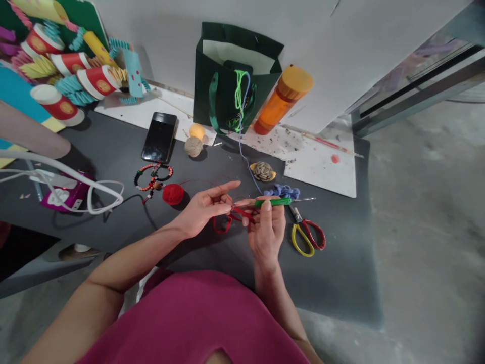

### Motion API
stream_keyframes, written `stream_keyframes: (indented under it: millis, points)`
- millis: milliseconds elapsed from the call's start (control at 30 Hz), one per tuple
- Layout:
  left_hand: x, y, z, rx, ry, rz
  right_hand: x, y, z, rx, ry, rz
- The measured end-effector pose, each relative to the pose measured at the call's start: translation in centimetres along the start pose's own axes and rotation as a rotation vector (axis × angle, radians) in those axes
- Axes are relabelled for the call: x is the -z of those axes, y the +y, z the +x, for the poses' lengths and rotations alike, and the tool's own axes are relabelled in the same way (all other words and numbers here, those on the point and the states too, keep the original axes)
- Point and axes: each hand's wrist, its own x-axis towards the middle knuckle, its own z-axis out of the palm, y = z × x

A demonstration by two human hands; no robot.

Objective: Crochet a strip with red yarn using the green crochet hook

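Observation:
My left hand (200, 212) pinches a narrow strip of red crochet (241, 213) between thumb and fingers, its index finger stretched out to the right. My right hand (266, 233) grips a green-handled crochet hook (278, 201), with the thumb along the handle and a thin metal end pointing right. The red strip runs between both hands, and a loop of it hangs below. A red yarn ball (173, 194) lies left of my left hand, with a thin thread near it. Just beyond my right hand are blue crocheted pieces (282, 191) and scissors (303, 236) with one yellow and one red handle.
A dark green paper bag (223, 81) stands against the wall beside an orange bottle (282, 101). On the grey table (337, 273) lie a phone (159, 136), beaded bracelets (153, 177), a crocheted flower (262, 171) and small balls (194, 145). White cables (102, 188) cross at left.

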Motion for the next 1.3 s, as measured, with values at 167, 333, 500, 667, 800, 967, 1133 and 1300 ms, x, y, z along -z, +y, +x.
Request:
stream_keyframes:
  millis: [167, 333, 500, 667, 800, 967, 1133, 1300]
  points:
    - [0.1, -0.1, 0.1, -0.001, 0.006, -0.004, 0.2, -0.1, -0.1, 0.09, -0.005, -0.117]
    - [0.3, -0.3, 0.1, -0.042, 0.03, 0.041, 0.6, -0.1, -0.4, 0.179, -0.028, -0.19]
    - [0.1, 0.0, -0.2, -0.136, 0.115, 0.225, 1.3, 0.0, -0.5, 0.391, -0.095, -0.378]
    - [-0.4, 0.4, -0.6, -0.298, 0.193, 0.452, 1.0, 0.3, 0.0, 0.596, -0.207, -0.526]
    - [-0.6, 0.2, -0.6, -0.308, 0.203, 0.418, 0.6, 0.5, 0.2, 0.651, -0.203, -0.581]
    - [-0.2, -0.1, -0.1, -0.073, 0.091, -0.035, 0.2, 0.5, -0.3, 0.726, -0.159, -0.577]
    - [0.4, -0.1, 0.2, 0.261, -0.045, -0.344, 0.1, 1.0, -1.0, 0.585, -0.089, -0.403]
    - [0.8, -0.2, 0.3, 0.285, 0.004, -0.355, 0.3, 1.6, -1.2, 0.319, 0.101, -0.253]
